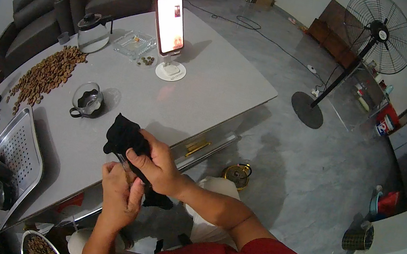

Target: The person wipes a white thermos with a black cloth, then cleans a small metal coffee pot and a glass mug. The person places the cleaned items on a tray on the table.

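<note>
A black cloth (126, 138) is bunched in my right hand (154, 163), above the table's front edge. My left hand (119, 189) is closed close below it, its fingers around a narrow, shiny item that is partly hidden; I cannot tell what it is. More of the black cloth hangs down behind the hands. Beyond them on the grey table (211, 83) stands a glass cup (87, 100) with a dark handle. A lit phone (170, 25) leans upright on a round white stand (170, 71).
Brown dried pieces (47, 73) lie heaped at the left, near a glass pot (93, 36) and a glass tray (135, 43). A perforated metal tray (26, 149) holds dark-looking vessels. A bowl of brown pieces (41, 249) sits below the table edge. A standing fan (379, 33) is at the right.
</note>
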Available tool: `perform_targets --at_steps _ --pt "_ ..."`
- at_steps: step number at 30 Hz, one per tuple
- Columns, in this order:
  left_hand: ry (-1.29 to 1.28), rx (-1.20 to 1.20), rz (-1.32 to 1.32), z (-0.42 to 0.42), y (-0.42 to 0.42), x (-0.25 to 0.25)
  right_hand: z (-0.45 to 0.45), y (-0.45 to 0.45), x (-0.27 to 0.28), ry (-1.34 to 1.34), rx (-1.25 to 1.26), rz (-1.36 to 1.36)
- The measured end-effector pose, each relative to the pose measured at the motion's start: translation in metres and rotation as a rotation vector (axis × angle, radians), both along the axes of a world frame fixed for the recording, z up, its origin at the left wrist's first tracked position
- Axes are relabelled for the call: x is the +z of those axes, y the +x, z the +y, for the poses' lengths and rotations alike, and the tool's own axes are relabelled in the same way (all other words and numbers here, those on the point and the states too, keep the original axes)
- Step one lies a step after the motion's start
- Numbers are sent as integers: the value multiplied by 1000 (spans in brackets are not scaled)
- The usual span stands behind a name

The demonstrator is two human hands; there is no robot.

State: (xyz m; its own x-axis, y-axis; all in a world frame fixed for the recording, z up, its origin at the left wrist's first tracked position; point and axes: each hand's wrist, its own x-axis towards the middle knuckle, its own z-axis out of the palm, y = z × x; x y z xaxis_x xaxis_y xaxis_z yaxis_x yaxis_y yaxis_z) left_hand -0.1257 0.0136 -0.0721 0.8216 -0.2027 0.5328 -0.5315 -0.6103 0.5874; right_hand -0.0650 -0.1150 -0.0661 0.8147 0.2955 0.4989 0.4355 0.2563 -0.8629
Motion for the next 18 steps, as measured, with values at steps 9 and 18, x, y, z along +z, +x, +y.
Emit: perform_targets --at_steps 9,18 --pt "-700 111 290 -4 -2 3 9 -10 -19 -108 -140 -199" --pt "-1055 34 378 15 6 -16 29 -3 -49 -300 -375 -687"
